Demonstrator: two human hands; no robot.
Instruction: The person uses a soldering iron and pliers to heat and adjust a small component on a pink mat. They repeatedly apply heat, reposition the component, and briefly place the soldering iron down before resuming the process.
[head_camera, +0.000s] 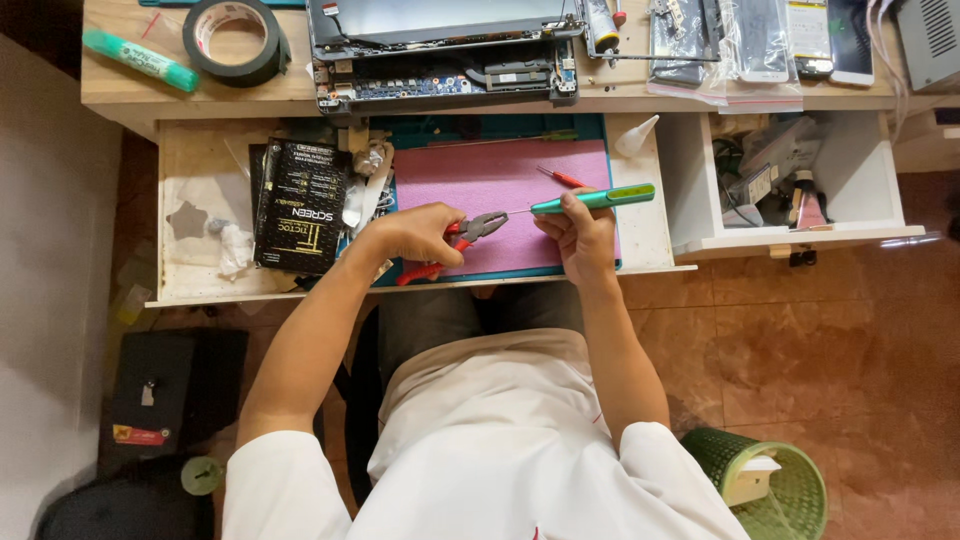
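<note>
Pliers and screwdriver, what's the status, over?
Left hand holds red-handled pliers. Right hand holds green screwdriver, tip at the pliers' nose. Both over pink mat. Nothing blocking.

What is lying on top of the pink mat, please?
On the pink mat lies a small red-handled screwdriver. Both hands work above it, covering part of the mat.

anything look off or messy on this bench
The laptop on the desk lies opened up, its circuit board bare. Crumpled white scraps litter the left drawer tray. The left hand holds red-handled pliers at the tip of the green screwdriver in the right hand.
</note>
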